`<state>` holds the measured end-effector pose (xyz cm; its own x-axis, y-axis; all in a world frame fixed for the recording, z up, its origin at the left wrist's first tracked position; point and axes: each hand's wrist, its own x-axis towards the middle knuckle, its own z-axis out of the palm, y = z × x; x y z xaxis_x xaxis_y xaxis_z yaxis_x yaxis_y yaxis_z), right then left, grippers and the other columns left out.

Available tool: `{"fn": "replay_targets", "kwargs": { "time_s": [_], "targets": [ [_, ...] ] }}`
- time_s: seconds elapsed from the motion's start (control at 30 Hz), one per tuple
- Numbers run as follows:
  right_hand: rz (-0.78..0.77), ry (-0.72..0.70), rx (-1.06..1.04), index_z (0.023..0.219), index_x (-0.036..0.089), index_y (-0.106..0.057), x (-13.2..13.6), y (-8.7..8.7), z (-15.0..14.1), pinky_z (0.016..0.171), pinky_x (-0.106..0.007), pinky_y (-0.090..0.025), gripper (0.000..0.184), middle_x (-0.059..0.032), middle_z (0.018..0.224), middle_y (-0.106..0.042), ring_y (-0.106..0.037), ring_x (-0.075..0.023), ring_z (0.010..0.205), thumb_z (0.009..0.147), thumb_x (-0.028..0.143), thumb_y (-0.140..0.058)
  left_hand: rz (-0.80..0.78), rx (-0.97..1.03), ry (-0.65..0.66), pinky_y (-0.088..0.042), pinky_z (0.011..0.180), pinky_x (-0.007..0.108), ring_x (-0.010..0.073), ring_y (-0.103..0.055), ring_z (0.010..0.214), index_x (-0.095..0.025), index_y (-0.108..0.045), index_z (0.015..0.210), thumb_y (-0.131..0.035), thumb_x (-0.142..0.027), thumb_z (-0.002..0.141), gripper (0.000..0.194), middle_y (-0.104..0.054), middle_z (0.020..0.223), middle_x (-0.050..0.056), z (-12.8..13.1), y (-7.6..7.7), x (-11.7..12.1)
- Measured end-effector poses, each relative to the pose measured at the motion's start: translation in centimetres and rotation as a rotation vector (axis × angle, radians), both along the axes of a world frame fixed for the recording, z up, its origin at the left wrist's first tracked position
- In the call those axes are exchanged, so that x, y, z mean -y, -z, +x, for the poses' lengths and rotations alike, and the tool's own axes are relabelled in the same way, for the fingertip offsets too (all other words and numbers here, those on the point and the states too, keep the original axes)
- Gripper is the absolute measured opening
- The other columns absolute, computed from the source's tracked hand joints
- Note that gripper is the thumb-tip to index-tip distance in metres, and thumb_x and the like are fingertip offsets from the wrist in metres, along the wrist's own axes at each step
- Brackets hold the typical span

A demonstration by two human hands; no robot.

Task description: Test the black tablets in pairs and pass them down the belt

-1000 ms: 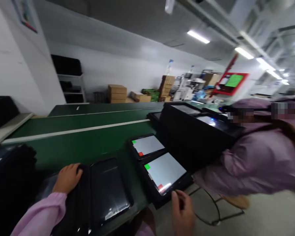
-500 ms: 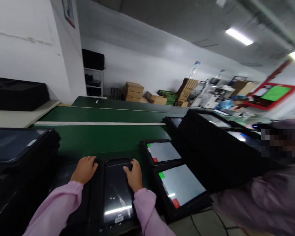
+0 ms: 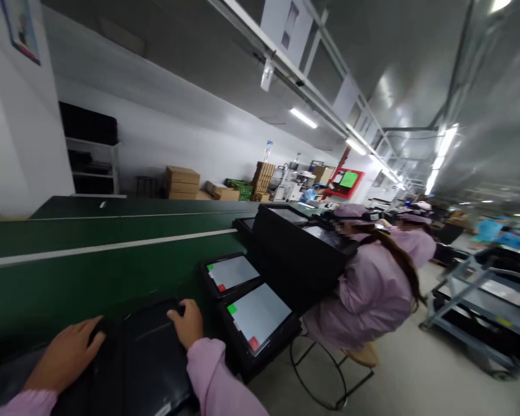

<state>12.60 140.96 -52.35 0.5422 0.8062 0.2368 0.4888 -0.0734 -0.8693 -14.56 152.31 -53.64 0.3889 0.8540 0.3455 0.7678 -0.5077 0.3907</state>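
A dark tablet [image 3: 153, 361] sits in a black tray [image 3: 112, 352] at the bench's near edge, partly cut off by the frame. My left hand [image 3: 69, 351] closes on the tray's left rim, thumb and fingers either side of a black edge. On the other side, my right hand [image 3: 188, 325] grips the right rim, its thumb over the tablet's side. To the right lie two tablets with lit pale screens, a farther one [image 3: 234, 271] and a nearer one [image 3: 262, 318], each with green and red corner patches.
A tall black stack [image 3: 294, 248] stands beyond the lit tablets. A co-worker in a pink smock [image 3: 372, 289] sits on a stool [image 3: 359, 353] to the right. Farther right is a metal cart [image 3: 481, 300]. The green bench [image 3: 112, 271] runs across, with a white strip [image 3: 112, 247].
My view has swung right, so hands, tray and lit tablets appear farther left. The co-worker and cart have come into fuller view. Both hands remain at the tray's sides.
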Motion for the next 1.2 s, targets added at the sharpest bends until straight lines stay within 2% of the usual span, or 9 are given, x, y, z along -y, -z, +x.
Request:
{"fn": "replay_targets", "kwargs": {
  "time_s": [0.13, 0.3, 0.5, 0.63, 0.77, 0.9, 1.0, 1.07, 1.2],
  "targets": [
    [0.002, -0.120, -0.065, 0.107, 0.013, -0.067, 3.9, 0.9, 0.5, 0.102, -0.042, -0.043, 0.032, -0.0158, 0.115, -0.067, -0.060, -0.0277, 0.112, 0.083, 0.032, -0.059, -0.074, -0.002, -0.087, -0.026, 0.117, 0.055, 0.0334, -0.044, 0.136, -0.009, -0.056, 0.133, -0.037, -0.044, 0.084, 0.063, -0.052, 0.143, 0.018, -2.0, -2.5, 5.5],
    [-0.026, -0.269, -0.199, 0.123, 0.017, -0.062, 12.0, 3.7, 1.6, 0.111, -0.045, -0.037, 0.051, -0.0134, 0.131, -0.060, -0.052, -0.0282, 0.126, 0.080, 0.045, -0.064, -0.217, 0.262, -0.321, -0.026, 0.119, 0.047, 0.0297, -0.035, 0.143, -0.013, -0.044, 0.143, -0.048, -0.053, 0.084, 0.071, -0.039, 0.154, 0.015, -8.7, -0.7, 15.0],
    [-0.105, -0.435, -0.249, 0.140, 0.023, -0.048, 17.0, 4.2, 1.9, 0.117, -0.044, -0.030, 0.067, -0.0089, 0.152, -0.039, -0.034, -0.0267, 0.141, 0.079, 0.041, -0.068, -0.452, 0.467, -0.238, -0.025, 0.119, 0.046, 0.0276, -0.026, 0.147, -0.023, -0.025, 0.154, -0.056, -0.052, 0.085, 0.081, -0.027, 0.161, 0.008, -11.6, 0.0, 23.5],
    [-0.123, -0.431, -0.237, 0.142, 0.022, -0.045, 17.4, 4.5, 1.7, 0.117, -0.045, -0.028, 0.068, -0.0097, 0.153, -0.038, -0.032, -0.0270, 0.143, 0.080, 0.042, -0.066, -0.460, 0.507, -0.243, -0.026, 0.119, 0.046, 0.0281, -0.028, 0.146, -0.024, -0.026, 0.154, -0.057, -0.053, 0.084, 0.081, -0.031, 0.159, 0.008, -11.3, -0.2, 24.4],
    [-0.135, -0.377, -0.206, 0.140, 0.017, -0.046, 16.2, 4.5, 1.6, 0.116, -0.045, -0.031, 0.069, -0.0131, 0.149, -0.043, -0.037, -0.0283, 0.140, 0.080, 0.045, -0.063, -0.410, 0.478, -0.330, -0.027, 0.118, 0.045, 0.0287, -0.033, 0.144, -0.019, -0.029, 0.152, -0.055, -0.052, 0.085, 0.079, -0.035, 0.156, 0.013, -10.7, 0.2, 22.7],
    [-0.153, -0.275, -0.104, 0.135, 0.009, -0.050, 12.7, 3.7, 1.2, 0.115, -0.048, -0.032, 0.073, -0.0192, 0.142, -0.049, -0.044, -0.0321, 0.134, 0.076, 0.051, -0.060, -0.294, 0.382, -0.482, -0.044, 0.103, 0.049, 0.0310, -0.058, 0.113, -0.011, -0.045, 0.140, -0.054, -0.058, 0.080, 0.077, -0.058, 0.117, 0.013, -9.9, -0.2, 18.4],
    [-0.131, -0.215, -0.120, 0.130, 0.010, -0.055, 10.9, 3.7, 1.1, 0.114, -0.048, -0.032, 0.071, -0.0193, 0.138, -0.052, -0.046, -0.0322, 0.131, 0.076, 0.055, -0.057, -0.299, 0.430, -0.540, -0.051, 0.090, 0.047, 0.0269, -0.062, 0.087, -0.008, -0.053, 0.132, -0.050, -0.063, 0.078, 0.077, -0.058, 0.091, 0.006, -9.9, -0.4, 16.5],
    [-0.129, -0.195, -0.190, 0.129, 0.012, -0.056, 11.1, 4.2, 1.3, 0.114, -0.047, -0.033, 0.069, -0.0178, 0.138, -0.053, -0.047, -0.0315, 0.131, 0.076, 0.057, -0.058, -0.330, 0.523, -0.515, -0.051, 0.092, 0.045, 0.0265, -0.063, 0.093, -0.011, -0.050, 0.134, -0.051, -0.063, 0.079, 0.076, -0.060, 0.097, 0.008, -10.3, -0.2, 17.2],
    [-0.181, -0.292, -0.268, 0.136, 0.020, -0.054, 14.3, 5.1, 2.4, 0.115, -0.046, -0.030, 0.069, -0.0124, 0.148, -0.045, -0.039, -0.0299, 0.138, 0.078, 0.054, -0.064, -0.451, 0.646, -0.354, -0.037, 0.113, 0.045, 0.0285, -0.045, 0.135, -0.023, -0.033, 0.149, -0.056, -0.054, 0.085, 0.074, -0.045, 0.147, 0.012, -11.2, 0.3, 21.4]
  ]
}}
